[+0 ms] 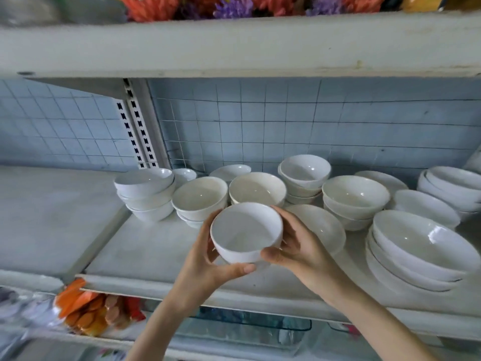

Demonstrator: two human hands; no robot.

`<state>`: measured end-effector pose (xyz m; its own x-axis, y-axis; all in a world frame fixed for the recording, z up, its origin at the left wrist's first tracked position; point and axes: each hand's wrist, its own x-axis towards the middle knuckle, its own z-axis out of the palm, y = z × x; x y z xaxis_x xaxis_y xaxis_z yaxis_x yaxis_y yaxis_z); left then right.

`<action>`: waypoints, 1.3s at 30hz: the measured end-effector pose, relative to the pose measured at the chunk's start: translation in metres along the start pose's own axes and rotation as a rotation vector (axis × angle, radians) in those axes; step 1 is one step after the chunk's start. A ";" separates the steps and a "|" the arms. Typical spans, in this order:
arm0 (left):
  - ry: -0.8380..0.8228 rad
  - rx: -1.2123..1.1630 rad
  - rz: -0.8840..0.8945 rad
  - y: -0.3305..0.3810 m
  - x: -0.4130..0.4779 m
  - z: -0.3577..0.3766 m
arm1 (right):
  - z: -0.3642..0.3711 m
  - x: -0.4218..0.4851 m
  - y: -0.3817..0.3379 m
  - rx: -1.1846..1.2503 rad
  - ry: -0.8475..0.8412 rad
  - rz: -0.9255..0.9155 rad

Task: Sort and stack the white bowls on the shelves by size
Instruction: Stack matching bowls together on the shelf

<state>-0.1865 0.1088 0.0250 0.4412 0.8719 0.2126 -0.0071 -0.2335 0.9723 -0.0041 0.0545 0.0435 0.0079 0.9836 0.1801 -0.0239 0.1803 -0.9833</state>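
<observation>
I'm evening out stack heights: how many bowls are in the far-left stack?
3, nested: top bowl, open side up; middle bowl beneath it; bottom bowl on the shelf. Another could hide nested inside.

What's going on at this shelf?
A person holds a small white bowl in both hands, with the left hand and right hand gripping its sides, in front of the middle shelf. Stacks of white bowls stand behind it: deep ones in the left stack, wide shallow ones in the right stack. A lone shallow bowl sits by the right hand, so sorting looks unfinished.
</observation>
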 end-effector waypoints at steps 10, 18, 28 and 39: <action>-0.111 0.092 -0.085 -0.032 0.001 -0.033 | 0.022 0.002 0.035 -0.041 -0.014 0.093; -0.123 0.051 -0.141 -0.047 0.007 -0.033 | 0.022 0.005 0.046 -0.044 0.002 0.115; -0.137 -0.023 -0.186 -0.050 0.009 -0.029 | 0.018 0.004 0.055 -0.056 -0.003 0.139; -0.150 -0.023 -0.170 -0.046 0.014 -0.011 | -0.005 -0.017 0.030 -0.143 -0.138 0.221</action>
<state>-0.1897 0.1366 -0.0153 0.5664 0.8236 0.0303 0.0593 -0.0774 0.9952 -0.0001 0.0432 0.0111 -0.1176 0.9920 -0.0466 0.1314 -0.0309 -0.9908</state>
